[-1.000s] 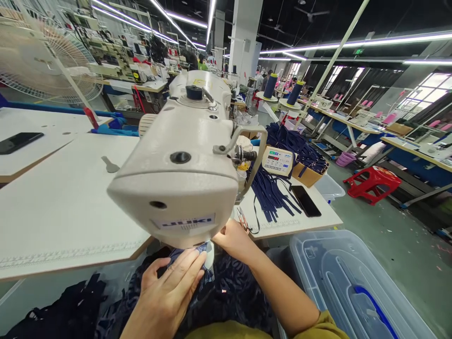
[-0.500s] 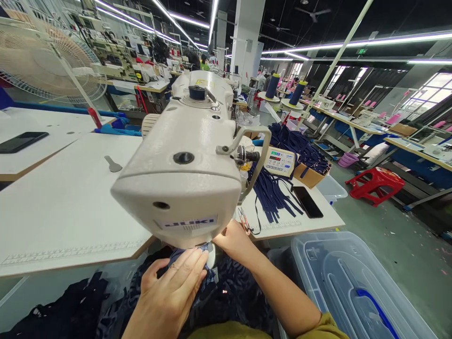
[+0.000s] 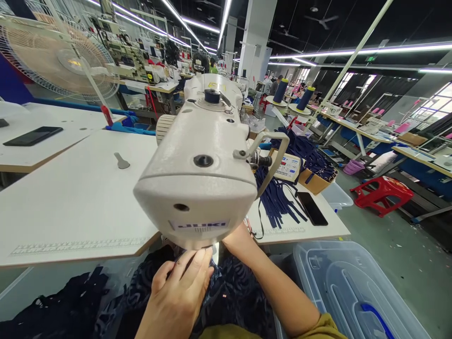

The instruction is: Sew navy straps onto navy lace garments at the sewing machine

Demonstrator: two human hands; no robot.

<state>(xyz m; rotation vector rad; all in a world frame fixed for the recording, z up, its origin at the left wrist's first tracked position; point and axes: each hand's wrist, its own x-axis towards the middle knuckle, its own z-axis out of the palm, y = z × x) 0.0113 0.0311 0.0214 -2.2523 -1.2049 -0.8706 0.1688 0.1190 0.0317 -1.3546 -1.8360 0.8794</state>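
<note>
A white JUKI sewing machine (image 3: 197,188) fills the middle of the head view, its head hiding the needle area. Just below and in front of it, my left hand (image 3: 183,282) is closed over dark navy patterned fabric (image 3: 236,287), fingers together and pointing at the machine. That fabric hangs down over my lap. My right hand (image 3: 236,240) reaches in under the right side of the machine head; its fingers are hidden behind the machine, so what they touch cannot be seen.
Right of the machine lie navy fabric strips (image 3: 277,197), red-handled thread snips (image 3: 249,227), a phone (image 3: 312,208) and a control panel (image 3: 287,166). A clear lidded bin (image 3: 346,282) stands at lower right, a red stool (image 3: 383,195) beyond. A flat metal piece (image 3: 122,161) rests on the left tabletop.
The view has shifted, so the machine and tables appear farther right. My left hand stays on the fabric by the machine, its fingers slightly more bunched. My right hand remains under the machine head.
</note>
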